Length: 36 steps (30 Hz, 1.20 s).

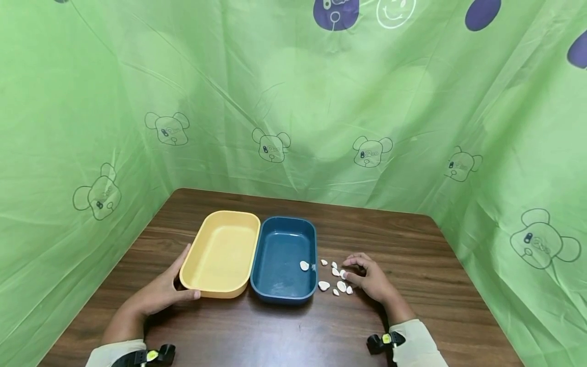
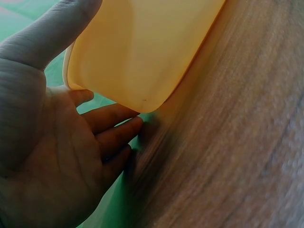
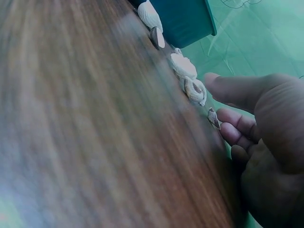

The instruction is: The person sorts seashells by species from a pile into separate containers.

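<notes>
My left hand (image 1: 158,293) holds the yellow tray (image 1: 194,275) at its near left corner. The thumb lies along the near wall, and the fingers (image 2: 114,116) reach along the left side and low edge. My right hand (image 1: 373,280) is low over a cluster of small white seashells on the table, thumb and fingertips apart. Its thumb tip is right at one seashell (image 1: 343,274). In the right wrist view, a small shell (image 3: 213,118) lies by the fingertips, and a ridged shell (image 3: 194,90) sits just below the thumb.
A dark blue tray (image 1: 275,294) stands against the yellow one's right side, with a white shell (image 1: 304,265) inside. Several shells, such as a larger one (image 1: 323,286), lie between the blue tray and my right hand. Green printed cloth (image 1: 293,102) surrounds the wooden table (image 1: 247,336).
</notes>
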### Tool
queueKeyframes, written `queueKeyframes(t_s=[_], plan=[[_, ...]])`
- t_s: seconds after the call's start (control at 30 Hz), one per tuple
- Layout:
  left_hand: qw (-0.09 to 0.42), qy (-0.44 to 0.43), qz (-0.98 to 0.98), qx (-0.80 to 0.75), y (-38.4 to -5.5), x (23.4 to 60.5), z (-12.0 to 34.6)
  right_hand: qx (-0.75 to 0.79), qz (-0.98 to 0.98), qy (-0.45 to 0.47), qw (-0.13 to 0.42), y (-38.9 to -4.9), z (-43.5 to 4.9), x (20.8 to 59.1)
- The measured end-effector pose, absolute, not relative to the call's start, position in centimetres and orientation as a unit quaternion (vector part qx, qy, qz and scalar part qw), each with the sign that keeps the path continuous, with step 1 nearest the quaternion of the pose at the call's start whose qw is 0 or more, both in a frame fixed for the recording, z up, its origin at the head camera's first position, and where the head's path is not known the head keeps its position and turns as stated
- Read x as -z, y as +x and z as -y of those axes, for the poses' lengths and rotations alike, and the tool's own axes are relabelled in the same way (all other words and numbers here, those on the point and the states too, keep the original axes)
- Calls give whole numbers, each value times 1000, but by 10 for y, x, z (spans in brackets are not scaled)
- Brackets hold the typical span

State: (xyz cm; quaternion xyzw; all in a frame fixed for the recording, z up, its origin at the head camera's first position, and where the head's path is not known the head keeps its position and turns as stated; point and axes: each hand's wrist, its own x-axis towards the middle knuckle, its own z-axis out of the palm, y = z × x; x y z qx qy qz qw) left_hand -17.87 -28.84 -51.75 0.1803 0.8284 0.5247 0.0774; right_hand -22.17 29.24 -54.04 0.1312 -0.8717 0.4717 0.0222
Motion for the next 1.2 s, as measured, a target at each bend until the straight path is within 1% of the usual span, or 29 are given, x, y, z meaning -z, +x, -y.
queueKeyframes(t_s=[0.4,0.63,0.87,1.2], plan=[[75,182,-830,-522,-179,518,288,-463,875,138,8,-223,-295,546],[71,187,-830,-521,-179,518,288,-433,890,140,12,-223,-292,544],[67,188,-831,-519,-178,519,289,-416,898,143,2,-223,-290,542],[64,196,-827,-523,-177,519,289,-431,890,146,13,-222,-290,544]])
